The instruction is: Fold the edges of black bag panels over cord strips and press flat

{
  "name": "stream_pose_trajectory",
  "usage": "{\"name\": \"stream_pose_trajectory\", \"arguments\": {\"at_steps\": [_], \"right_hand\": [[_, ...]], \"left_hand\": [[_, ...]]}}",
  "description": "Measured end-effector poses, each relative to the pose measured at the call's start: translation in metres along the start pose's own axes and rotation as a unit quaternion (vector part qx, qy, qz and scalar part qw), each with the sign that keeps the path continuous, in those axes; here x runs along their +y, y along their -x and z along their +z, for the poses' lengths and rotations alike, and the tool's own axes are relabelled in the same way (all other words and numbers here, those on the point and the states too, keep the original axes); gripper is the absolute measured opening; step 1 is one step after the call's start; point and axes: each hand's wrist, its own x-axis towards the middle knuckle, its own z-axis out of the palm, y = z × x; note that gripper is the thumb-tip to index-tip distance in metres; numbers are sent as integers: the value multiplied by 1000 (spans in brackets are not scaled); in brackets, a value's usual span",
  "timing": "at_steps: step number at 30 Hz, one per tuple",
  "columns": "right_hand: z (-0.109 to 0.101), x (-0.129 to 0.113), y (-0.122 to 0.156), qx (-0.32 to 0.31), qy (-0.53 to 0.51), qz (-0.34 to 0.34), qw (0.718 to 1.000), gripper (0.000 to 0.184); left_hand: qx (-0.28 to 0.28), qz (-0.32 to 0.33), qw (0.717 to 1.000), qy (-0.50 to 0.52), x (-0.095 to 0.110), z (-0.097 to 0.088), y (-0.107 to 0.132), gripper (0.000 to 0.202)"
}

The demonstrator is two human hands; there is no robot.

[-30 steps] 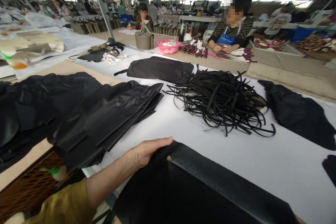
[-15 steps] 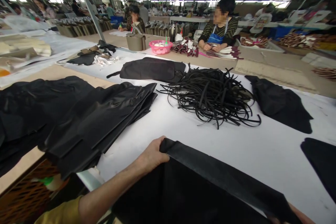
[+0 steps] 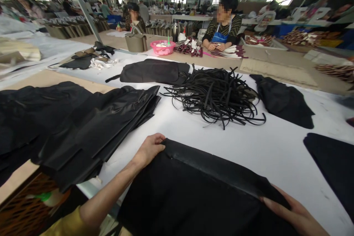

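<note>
- Black panel: left hand fingers pinch its far-left corner.
- Right hand fingers grasp its right end.
- Strips lie heaped on bench beyond.

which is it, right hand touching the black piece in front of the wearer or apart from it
Touching: the head view shows the right hand at the black piece's right end, its thumb pressed over the near face.
</note>
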Motion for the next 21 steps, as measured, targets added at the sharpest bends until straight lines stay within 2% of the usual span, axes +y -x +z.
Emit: {"name": "stream_pose_trajectory", "arguments": {"at_steps": [2, 4, 6, 8, 9, 11, 13, 14, 17, 19, 21], "right_hand": [[-4, 2, -6, -15, 29, -18, 999, 63], [-15, 4, -15, -25, 86, -35, 995, 58], [-27, 7, -24, -9, 172, -62, 983, 55], [-36, 10, -30, 49, 277, -107, 954, 52], [-38, 13, -33, 86, 333, -132, 930, 52], [-39, 20, -35, 160, 441, -183, 864, 49], [-37, 28, -34, 220, 536, -245, 777, 44], [-36, 31, -33, 235, 580, -281, 728, 39], [-34, 32, -27, 252, 688, -353, 582, 28], [-36, 27, -24, 284, 723, -341, 529, 33], [-39, 21, -20, 325, 734, -312, 508, 34]], "left_hand": [[74, 37, 993, -82, 1, -3, 4, 37], [117, 83, 978, -154, 2, -3, 15, 39], [109, 121, 966, -200, 2, 2, 30, 34], [74, 158, 951, -257, -3, 10, 44, 34], [58, 177, 934, -306, -7, 14, 50, 37], [45, 210, 876, -433, -17, 22, 59, 46], [53, 224, 810, -539, -26, 26, 64, 53], [59, 226, 792, -564, -29, 26, 65, 54], [70, 237, 773, -584, -40, 22, 65, 54], [71, 247, 777, -574, -49, 20, 60, 53], [76, 264, 792, -545, -58, 19, 54, 51]]}}
